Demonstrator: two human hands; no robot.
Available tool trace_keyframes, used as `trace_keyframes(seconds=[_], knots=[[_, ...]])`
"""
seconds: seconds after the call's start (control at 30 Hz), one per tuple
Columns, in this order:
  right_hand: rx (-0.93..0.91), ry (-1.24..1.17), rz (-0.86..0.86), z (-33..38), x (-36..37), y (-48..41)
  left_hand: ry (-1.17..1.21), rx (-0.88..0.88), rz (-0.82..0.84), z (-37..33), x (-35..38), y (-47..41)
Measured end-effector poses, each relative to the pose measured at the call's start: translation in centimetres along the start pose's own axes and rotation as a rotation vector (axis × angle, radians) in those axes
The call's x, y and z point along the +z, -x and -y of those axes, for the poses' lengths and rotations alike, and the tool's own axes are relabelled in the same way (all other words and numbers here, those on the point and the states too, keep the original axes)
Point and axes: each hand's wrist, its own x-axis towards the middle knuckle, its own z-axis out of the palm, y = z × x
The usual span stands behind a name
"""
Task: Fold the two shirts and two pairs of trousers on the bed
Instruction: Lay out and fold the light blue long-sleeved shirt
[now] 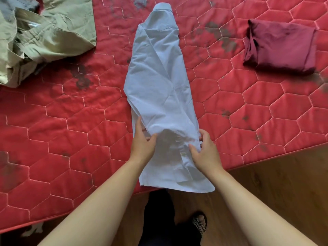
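Note:
A white shirt (158, 82) lies as a long narrow strip down the middle of the red quilted bed (74, 132), collar at the far end, hem hanging over the near edge. My left hand (142, 139) grips the shirt's left edge near the hem, thumb on top of the cloth. My right hand (204, 148) grips the right edge opposite it, fingers curled around the fabric. A folded maroon garment (280, 45) sits at the right. Crumpled khaki trousers (40, 34) lie in a heap at the far left.
The bed's near edge runs diagonally, with wooden floor (284, 189) beyond it at the lower right. My dark trouser leg (158, 219) and a sandalled foot (200, 224) stand on the floor below the shirt hem.

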Motion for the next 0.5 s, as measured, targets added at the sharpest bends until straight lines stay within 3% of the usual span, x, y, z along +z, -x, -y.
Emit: trace_keyframes(seconds=[0.1, 0.23, 0.5], knots=[[0.021, 0.123, 0.087, -1.2, 0.6, 0.3, -0.128, -0.117, 0.156, 2.0, 1.5, 1.3], [0.044, 0.222, 0.079, -2.7, 1.3, 0.7, -0.21, -0.124, 0.236, 4.5, 3.6, 2.8], [-0.019, -0.129, 0.118, -3.1, 0.5, 2.8, 0.014, -0.099, 0.077, 4.5, 6.1, 4.1]])
